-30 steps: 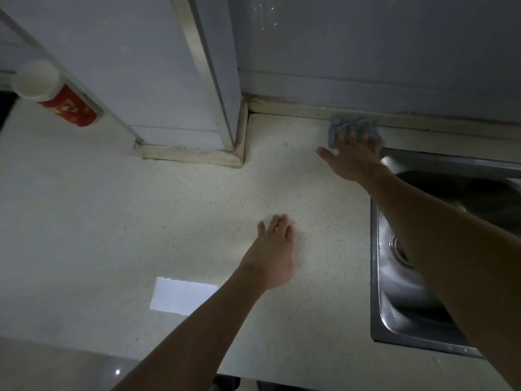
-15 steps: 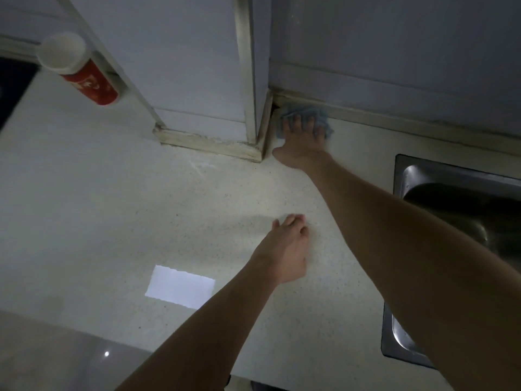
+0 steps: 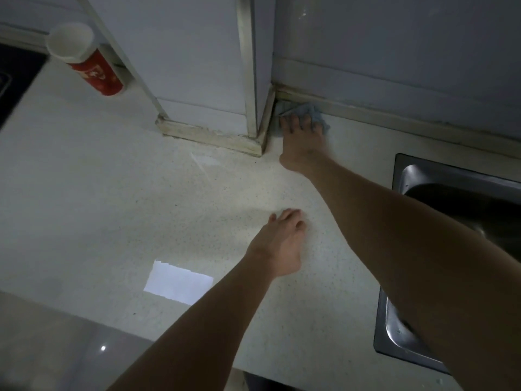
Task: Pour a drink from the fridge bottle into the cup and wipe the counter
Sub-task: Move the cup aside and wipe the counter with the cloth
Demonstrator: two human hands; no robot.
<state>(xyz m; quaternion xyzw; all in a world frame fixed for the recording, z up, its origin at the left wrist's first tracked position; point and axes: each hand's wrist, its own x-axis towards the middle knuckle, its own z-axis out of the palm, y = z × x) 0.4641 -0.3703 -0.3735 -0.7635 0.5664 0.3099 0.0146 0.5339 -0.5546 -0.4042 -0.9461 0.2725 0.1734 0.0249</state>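
A red paper cup [image 3: 93, 66] with a white inside stands at the far left of the pale speckled counter [image 3: 118, 210], against the wall. My right hand [image 3: 303, 142] presses flat on a blue-grey cloth [image 3: 315, 114] in the back corner, where a wall column meets the rear wall. Most of the cloth is hidden under the fingers. My left hand [image 3: 279, 245] rests palm down on the counter's middle, fingers loosely together, holding nothing. No bottle is in view.
A steel sink [image 3: 439, 249] is sunk into the counter at the right, partly behind my right forearm. A boxed wall column [image 3: 214, 80] juts onto the counter at the back. A dark hob edge [image 3: 14, 80] shows far left. A bright light patch [image 3: 177, 285] lies near the front edge.
My right hand has slid the cloth leftward along the rear wall, from beside the sink into the corner by the column. The left hand has stayed in place on the counter.
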